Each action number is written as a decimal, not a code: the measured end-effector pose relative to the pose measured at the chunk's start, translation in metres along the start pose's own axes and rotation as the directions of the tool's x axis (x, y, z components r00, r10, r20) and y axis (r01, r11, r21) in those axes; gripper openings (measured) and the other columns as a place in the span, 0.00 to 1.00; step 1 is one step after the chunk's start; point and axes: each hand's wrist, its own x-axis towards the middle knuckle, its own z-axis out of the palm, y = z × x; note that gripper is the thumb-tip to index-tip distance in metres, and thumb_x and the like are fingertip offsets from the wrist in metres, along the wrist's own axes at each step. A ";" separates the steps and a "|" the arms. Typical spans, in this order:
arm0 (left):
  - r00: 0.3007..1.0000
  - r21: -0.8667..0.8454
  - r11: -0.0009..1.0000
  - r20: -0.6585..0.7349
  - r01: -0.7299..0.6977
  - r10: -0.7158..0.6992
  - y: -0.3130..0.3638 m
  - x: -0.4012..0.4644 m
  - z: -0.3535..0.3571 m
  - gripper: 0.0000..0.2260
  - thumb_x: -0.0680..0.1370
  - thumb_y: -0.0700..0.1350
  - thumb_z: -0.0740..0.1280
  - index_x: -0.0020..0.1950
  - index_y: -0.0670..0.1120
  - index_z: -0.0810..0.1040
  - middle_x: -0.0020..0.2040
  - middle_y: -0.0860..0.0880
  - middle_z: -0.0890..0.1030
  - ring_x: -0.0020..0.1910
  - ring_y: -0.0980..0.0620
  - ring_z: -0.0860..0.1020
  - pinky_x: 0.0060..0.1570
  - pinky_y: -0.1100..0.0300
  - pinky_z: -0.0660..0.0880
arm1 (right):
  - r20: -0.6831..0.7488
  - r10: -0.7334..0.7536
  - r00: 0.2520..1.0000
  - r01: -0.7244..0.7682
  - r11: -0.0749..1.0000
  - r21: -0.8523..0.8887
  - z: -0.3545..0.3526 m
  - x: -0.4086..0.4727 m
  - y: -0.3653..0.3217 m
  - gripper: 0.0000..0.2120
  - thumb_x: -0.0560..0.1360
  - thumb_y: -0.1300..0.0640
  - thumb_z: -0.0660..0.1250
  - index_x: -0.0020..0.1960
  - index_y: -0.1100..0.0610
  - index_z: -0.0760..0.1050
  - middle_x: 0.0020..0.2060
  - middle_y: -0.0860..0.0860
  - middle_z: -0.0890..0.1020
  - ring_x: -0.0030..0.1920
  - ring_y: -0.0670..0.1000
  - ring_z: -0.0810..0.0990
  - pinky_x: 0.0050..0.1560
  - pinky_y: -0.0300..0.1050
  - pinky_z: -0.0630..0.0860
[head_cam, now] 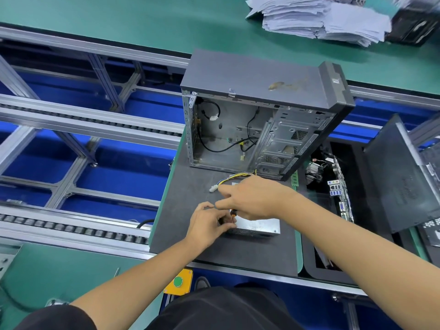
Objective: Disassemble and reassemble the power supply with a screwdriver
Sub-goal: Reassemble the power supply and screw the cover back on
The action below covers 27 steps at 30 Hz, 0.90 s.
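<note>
My right hand (252,198) grips the screwdriver (233,213); my left hand (207,225) pinches the power supply's (258,226) corner, mid-mat (185,186).

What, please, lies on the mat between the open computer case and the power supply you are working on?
In the head view, a bundle of coloured wires with a white connector lies between the computer case and the power supply.

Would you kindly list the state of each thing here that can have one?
Power supply: out of the case, lying flat on the dark mat.
Screwdriver: held by the right hand, tip at the power supply's left corner.
Left hand: fingers curled at that same corner.
Computer case: upright, side open, mostly empty.
Cable bundle: loose on the mat.
</note>
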 end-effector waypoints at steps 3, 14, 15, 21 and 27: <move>0.999 -0.007 0.999 -0.008 -0.031 0.031 0.001 0.001 -0.001 0.16 0.65 0.57 0.79 0.44 0.60 0.75 0.34 0.63 0.79 0.46 0.61 0.69 0.59 0.83 0.50 | 0.038 0.004 0.999 -0.004 1.000 -0.009 0.001 0.004 0.000 0.07 0.80 0.51 0.55 0.57 0.50 0.67 0.48 0.52 0.72 0.26 0.54 0.65 0.27 0.51 0.73; 1.000 -0.064 0.998 0.001 -0.002 0.002 -0.007 -0.004 0.007 0.09 0.72 0.61 0.72 0.48 0.60 0.81 0.39 0.63 0.83 0.52 0.68 0.72 0.65 0.79 0.50 | 0.073 0.166 0.983 -0.179 0.953 0.244 0.007 0.013 -0.002 0.09 0.75 0.49 0.63 0.52 0.50 0.68 0.42 0.47 0.71 0.37 0.57 0.74 0.30 0.47 0.64; 1.000 -0.079 0.997 0.008 0.000 0.000 -0.008 -0.004 0.007 0.09 0.72 0.62 0.71 0.48 0.60 0.80 0.39 0.65 0.83 0.52 0.74 0.71 0.65 0.77 0.51 | 0.085 0.137 0.987 -0.156 0.947 0.280 0.005 0.012 0.000 0.10 0.74 0.51 0.64 0.53 0.50 0.67 0.48 0.48 0.71 0.38 0.57 0.75 0.31 0.48 0.66; 1.000 -0.101 0.995 -0.029 -0.010 0.008 -0.009 -0.008 0.008 0.11 0.71 0.62 0.72 0.49 0.60 0.82 0.44 0.66 0.82 0.56 0.84 0.63 0.61 0.80 0.52 | 0.053 0.023 0.998 -0.035 0.970 0.241 0.006 0.012 0.000 0.06 0.79 0.51 0.60 0.54 0.49 0.71 0.42 0.47 0.67 0.32 0.53 0.68 0.28 0.45 0.52; 0.996 -0.117 0.989 -0.007 0.089 -0.090 -0.004 -0.010 0.009 0.13 0.70 0.63 0.73 0.49 0.58 0.83 0.46 0.79 0.74 0.51 0.79 0.70 0.55 0.80 0.61 | 0.048 0.123 0.991 -0.131 0.967 0.217 0.008 0.016 -0.004 0.06 0.75 0.52 0.62 0.42 0.51 0.66 0.30 0.45 0.64 0.27 0.52 0.66 0.27 0.45 0.55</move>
